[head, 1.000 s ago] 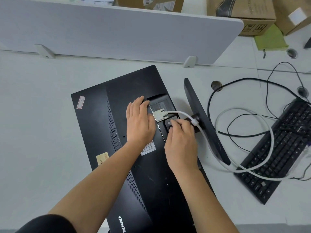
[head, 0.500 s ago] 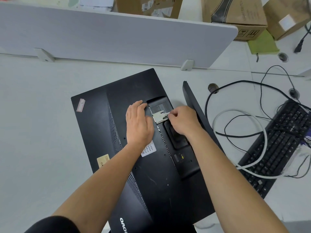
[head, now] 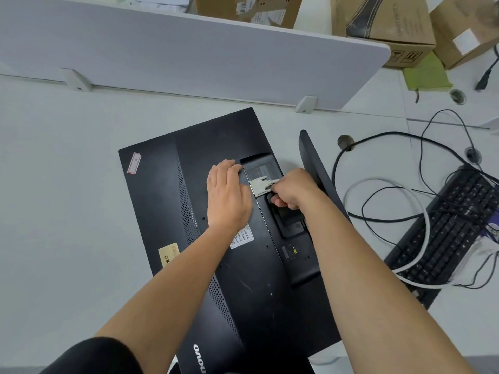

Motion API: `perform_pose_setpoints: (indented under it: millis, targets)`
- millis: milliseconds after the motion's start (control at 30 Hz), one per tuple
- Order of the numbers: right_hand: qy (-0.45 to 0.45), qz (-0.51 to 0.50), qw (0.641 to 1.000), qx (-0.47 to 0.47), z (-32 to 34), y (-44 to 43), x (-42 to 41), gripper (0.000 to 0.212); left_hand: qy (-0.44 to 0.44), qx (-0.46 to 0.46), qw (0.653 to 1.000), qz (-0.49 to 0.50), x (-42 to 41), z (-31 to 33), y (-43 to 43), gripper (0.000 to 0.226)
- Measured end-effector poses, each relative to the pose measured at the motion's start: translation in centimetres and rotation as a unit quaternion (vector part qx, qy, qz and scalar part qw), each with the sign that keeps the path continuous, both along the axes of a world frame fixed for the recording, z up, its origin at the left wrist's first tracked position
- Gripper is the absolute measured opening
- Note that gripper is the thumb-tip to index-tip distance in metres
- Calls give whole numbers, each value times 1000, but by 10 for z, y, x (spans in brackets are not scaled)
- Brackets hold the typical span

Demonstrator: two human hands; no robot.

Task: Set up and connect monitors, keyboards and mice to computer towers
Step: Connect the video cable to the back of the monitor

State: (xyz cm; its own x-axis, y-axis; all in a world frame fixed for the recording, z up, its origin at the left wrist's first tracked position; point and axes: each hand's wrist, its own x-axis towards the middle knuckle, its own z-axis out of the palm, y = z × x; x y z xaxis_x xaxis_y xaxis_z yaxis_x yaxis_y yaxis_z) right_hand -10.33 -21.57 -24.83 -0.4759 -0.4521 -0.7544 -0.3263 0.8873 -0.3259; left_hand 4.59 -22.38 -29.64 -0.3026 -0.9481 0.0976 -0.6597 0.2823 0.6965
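A black monitor (head: 167, 201) lies face down on the white desk, its back towards me. Its flat stand base (head: 316, 168) sticks up on the right side. A white video connector (head: 259, 185) sits at the port recess in the middle of the back. My left hand (head: 228, 197) lies flat on the monitor's back, just left of the connector. My right hand (head: 293, 188) pinches the connector's cable end from the right. The white cable (head: 421, 211) loops away over a black keyboard (head: 448, 233) on the right.
A grey divider panel (head: 189, 52) runs along the desk's far edge. Cardboard boxes (head: 383, 20) stand behind it. Thin black cables (head: 378, 136) curl between the stand and the keyboard. A round cable hole (head: 345, 143) lies right of the stand.
My right hand has moved up from the stand's neck to the white connector and now grips it. My left hand has stayed flat on the monitor's back.
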Motion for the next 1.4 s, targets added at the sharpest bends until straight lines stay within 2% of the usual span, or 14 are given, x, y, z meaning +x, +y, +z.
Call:
perform_pose_setpoints:
  millis: [200, 400, 600, 767, 933, 1133, 1233, 1400]
  targets:
    - [-61, -126, 990, -11, 6, 4, 10, 19, -7, 3, 1000, -5, 0, 1, -1, 44]
    - [-82, -200, 974, -60, 3, 10, 26, 26, -7, 2, 1000, -6, 1, 1, 0, 42]
    - [-83, -183, 977, -70, 6, 17, 26, 17, -8, -6, 1000, -9, 1, -1, -1, 42]
    - [-107, -196, 965, -136, 2, 29, 26, 11, -11, -10, 1000, -13, 1, -1, -1, 41]
    - [-109, -158, 976, -104, 7, 26, 22, 11, -21, -4, 1000, -15, 2, -2, -1, 42]
    - [-45, -57, 996, -45, 11, 15, 21, 26, -26, -3, 1000, -13, 2, -2, -1, 42]
    - [-43, -66, 995, -69, 8, 20, 19, 27, -26, -2, 1000, -11, 2, -2, 0, 42]
    - [-57, -63, 992, -94, 4, 29, 17, 11, -30, -7, 999, -11, 0, -3, -1, 36]
